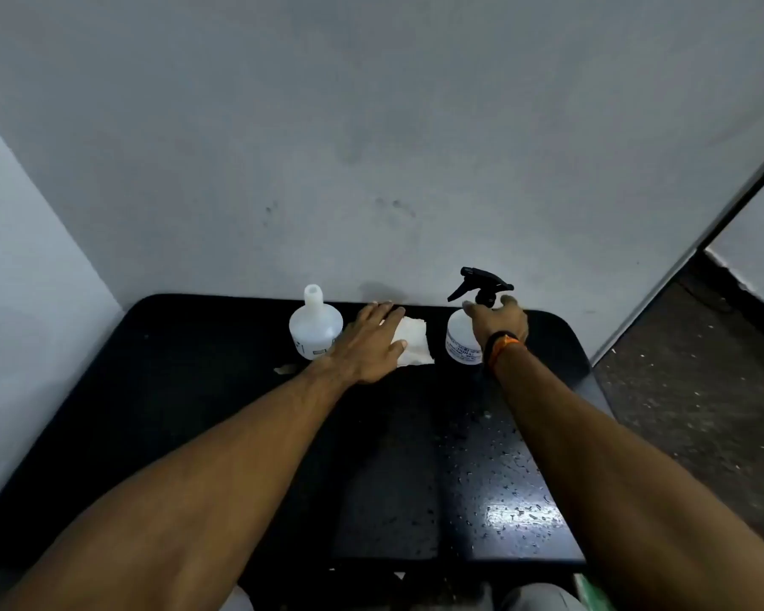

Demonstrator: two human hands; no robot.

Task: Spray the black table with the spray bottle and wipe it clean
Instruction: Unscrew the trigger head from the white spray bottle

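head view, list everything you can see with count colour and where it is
table: one, black, against the wall, droplets on its near right part
spray bottle: one, translucent white with black trigger head, far right of table
capless bottle: one, translucent white, far centre-left
cloth: one, white, between the two bottles
scrap: one, pale, beside the capless bottle
wristband: one, black and orange, right wrist
hands: left hand flat on the cloth; right hand open at the spray bottle
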